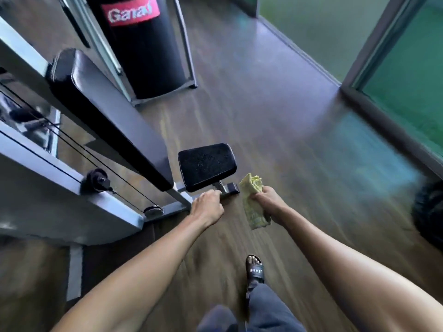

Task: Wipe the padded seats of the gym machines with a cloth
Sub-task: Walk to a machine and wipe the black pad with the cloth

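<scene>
The right hand [265, 200] is clamping its grip on the yellow cloth [251, 212], just right of the padded seat [207, 165]; the left hand [207, 206] is curling its grip together, empty, near it.

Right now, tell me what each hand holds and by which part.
The right hand grips the yellow cloth around its middle, both ends free. The left hand is curled near the padded seat; whether it holds anything cannot be told.

I read white letters "Gana" plus one blurred letter on the red label [130, 13] of the black punching bag [153, 63]. The black sandal [256, 270] strap reads "JEAN" and one unclear letter.
</scene>
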Demonstrator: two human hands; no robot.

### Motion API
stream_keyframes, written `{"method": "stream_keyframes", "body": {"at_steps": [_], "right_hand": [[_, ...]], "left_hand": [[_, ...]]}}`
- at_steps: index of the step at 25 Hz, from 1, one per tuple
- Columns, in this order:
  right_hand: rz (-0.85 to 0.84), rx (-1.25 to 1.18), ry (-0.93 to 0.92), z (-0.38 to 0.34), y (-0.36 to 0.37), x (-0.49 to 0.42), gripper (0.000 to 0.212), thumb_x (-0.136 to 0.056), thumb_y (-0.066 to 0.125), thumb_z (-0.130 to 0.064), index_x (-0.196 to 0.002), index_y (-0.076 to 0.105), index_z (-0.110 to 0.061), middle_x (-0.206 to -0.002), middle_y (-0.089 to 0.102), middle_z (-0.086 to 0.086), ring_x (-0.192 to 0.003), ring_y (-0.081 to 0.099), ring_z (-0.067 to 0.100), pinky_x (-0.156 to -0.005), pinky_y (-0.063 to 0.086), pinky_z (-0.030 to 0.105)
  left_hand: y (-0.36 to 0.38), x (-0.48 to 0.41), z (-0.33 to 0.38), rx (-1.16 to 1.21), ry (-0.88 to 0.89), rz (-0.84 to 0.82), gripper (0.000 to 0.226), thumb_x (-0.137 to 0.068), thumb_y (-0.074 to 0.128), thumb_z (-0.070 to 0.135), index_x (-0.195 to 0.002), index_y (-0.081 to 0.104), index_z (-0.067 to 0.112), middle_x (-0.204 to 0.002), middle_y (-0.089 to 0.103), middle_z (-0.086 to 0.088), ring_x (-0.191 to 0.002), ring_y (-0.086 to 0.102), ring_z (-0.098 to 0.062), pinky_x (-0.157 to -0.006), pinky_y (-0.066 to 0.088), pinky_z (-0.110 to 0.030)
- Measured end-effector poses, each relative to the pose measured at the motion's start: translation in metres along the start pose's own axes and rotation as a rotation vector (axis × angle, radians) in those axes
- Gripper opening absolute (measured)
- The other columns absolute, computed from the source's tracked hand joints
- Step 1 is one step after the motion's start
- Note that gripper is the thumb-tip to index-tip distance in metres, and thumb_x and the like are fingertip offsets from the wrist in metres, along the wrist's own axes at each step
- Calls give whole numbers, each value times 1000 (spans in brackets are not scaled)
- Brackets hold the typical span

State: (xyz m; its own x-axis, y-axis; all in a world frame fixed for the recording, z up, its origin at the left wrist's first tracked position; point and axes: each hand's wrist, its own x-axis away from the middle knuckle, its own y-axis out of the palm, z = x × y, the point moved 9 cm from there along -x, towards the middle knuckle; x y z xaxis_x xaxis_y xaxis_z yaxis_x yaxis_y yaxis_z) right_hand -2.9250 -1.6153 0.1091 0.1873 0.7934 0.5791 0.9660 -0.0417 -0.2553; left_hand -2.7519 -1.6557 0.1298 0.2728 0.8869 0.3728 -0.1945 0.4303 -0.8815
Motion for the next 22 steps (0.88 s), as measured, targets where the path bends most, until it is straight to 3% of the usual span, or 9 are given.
{"method": "stream_keyframes", "body": {"at_steps": [8,12,13,18,22], "right_hand": [[-89,325,-47,-53,35,-174,15,-86,48,-9,-89,57,-21,-89,66,6,-89,60,28,-74,44,31],[-77,503,-60,-33,70,-270,46,-84,42,-3,-122,57,-24,-104,66,10,-88,60,32,-57,46,27],[-72,536,-82,-27,77,-290,55,-82,41,-1,-129,53,-26,-110,66,10,-89,60,33,-60,47,28],[-31,899,-314,1,118,-368,72,-77,48,4,-144,40,-23,-147,48,1,-129,49,28,-98,45,38],[2,1134,-549,18,138,-405,70,-75,42,0,-142,47,-18,-149,46,9,-138,43,32,-115,33,44]], "left_hand": [[26,-146,-71,99,-151,-52,52,-90,47,12,-142,43,16,-145,46,-3,-132,42,-25,-107,38,-39],[72,-237,-115,97,-133,-82,52,-93,46,13,-144,38,16,-148,41,-2,-134,39,-24,-108,35,-39],[82,-258,-125,106,-135,-78,53,-93,46,13,-145,37,15,-149,40,-1,-135,37,-23,-109,34,-39],[135,-340,-159,57,-102,-31,57,-96,46,19,-150,27,17,-159,22,1,-146,19,-19,-118,20,-38],[154,-389,-189,21,-142,88,61,-100,41,27,-154,16,18,-164,6,0,-151,5,-20,-123,9,-42]]}}
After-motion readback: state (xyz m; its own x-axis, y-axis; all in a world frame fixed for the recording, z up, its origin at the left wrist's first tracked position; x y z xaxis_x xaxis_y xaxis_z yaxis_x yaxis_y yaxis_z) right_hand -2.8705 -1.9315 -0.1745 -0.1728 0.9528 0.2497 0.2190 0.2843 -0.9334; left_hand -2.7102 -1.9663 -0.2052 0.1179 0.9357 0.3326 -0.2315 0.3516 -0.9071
